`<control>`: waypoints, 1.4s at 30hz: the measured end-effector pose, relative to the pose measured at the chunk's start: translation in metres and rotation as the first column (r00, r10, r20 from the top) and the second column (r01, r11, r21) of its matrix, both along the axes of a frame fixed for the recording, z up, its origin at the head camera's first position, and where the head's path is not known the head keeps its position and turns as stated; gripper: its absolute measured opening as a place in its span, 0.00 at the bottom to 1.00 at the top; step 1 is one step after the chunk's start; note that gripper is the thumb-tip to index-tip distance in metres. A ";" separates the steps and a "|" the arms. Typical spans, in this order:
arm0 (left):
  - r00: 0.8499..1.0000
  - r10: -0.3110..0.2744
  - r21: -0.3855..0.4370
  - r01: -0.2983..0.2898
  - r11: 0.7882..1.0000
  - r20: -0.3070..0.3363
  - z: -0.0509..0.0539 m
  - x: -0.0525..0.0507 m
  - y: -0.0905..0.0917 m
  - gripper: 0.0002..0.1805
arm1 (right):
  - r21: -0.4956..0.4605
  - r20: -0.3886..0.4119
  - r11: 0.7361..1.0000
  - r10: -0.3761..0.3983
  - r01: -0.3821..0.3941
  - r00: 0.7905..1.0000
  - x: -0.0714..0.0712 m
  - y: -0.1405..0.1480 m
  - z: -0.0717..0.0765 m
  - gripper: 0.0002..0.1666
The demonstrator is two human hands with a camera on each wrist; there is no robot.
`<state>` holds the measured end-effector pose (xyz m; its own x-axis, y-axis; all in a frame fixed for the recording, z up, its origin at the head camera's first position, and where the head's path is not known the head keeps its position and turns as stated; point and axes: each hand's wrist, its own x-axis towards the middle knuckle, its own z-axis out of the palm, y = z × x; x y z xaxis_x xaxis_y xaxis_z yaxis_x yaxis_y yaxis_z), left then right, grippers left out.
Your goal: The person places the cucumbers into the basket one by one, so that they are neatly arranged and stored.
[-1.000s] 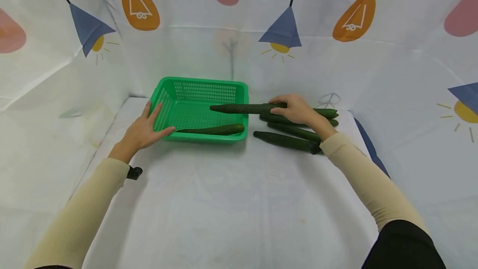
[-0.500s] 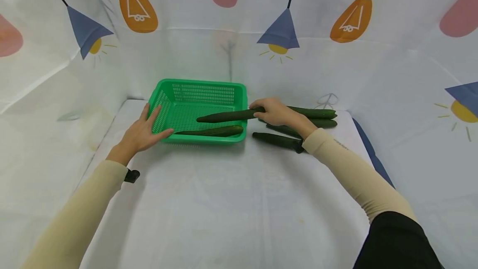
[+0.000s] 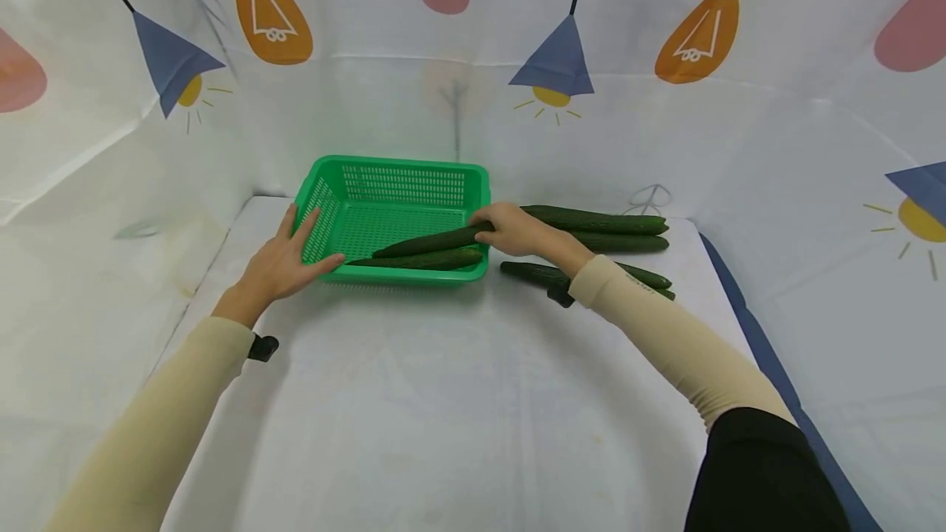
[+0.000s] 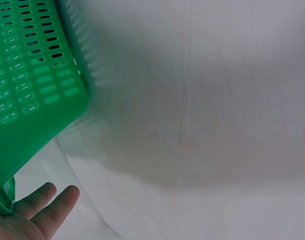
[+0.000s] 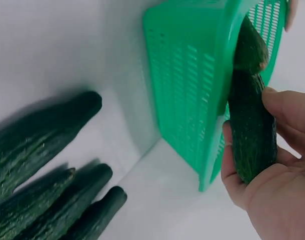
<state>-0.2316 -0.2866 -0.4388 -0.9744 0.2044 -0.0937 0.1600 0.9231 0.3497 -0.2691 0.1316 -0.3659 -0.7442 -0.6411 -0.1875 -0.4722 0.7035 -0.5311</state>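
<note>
My right hand [image 3: 513,230] grips a dark green cucumber [image 3: 424,243] near one end, over the right rim of the green plastic basket [image 3: 479,179]. The far end of that cucumber slants down inside, close to another cucumber [image 3: 443,259] lying along the basket's near wall. In the right wrist view, thumb and fingers curl round the held cucumber [image 5: 250,125]. My left hand [image 3: 279,267] rests against the basket's left side with its fingers spread. Two of its straight fingers [image 4: 56,210] show beside the basket corner in the left wrist view.
Several more cucumbers [image 3: 617,222] lie on the white-covered table [image 3: 414,401] to the right of the basket. My right forearm partly covers the nearer ones. A white cloth with printed lamps and bulbs [image 3: 369,113] hangs behind and at both sides.
My right hand has carried the cucumber leftward and lowered it from above the table cucumbers into the basket's right side. The left hand and the basket stay in place.
</note>
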 end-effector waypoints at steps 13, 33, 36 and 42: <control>1.000 0.010 0.005 -0.010 1.000 -0.001 0.001 0.003 0.000 0.57 | -0.029 -0.023 1.000 -0.005 0.004 1.000 0.001 -0.022 -0.013 0.23; 1.000 0.023 0.026 -0.023 0.999 -0.014 0.000 0.003 0.000 0.57 | -0.263 0.060 0.958 -0.101 0.113 0.993 0.001 -0.014 -0.030 0.24; 1.000 0.022 0.023 -0.021 1.000 -0.016 -0.001 0.002 0.000 0.58 | -0.299 0.044 0.947 -0.108 0.116 0.993 0.002 -0.011 -0.034 0.23; 1.000 0.024 0.024 -0.023 0.999 -0.019 -0.003 0.001 -0.001 0.58 | -0.354 0.015 0.929 -0.108 0.106 0.994 0.004 -0.004 -0.041 0.23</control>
<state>-0.2302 -0.2871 -0.4419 -0.9806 0.1832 -0.0702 0.1451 0.9182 0.3687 -0.2654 0.1276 -0.4068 -0.8122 -0.5820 0.0406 -0.4078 0.5165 -0.7529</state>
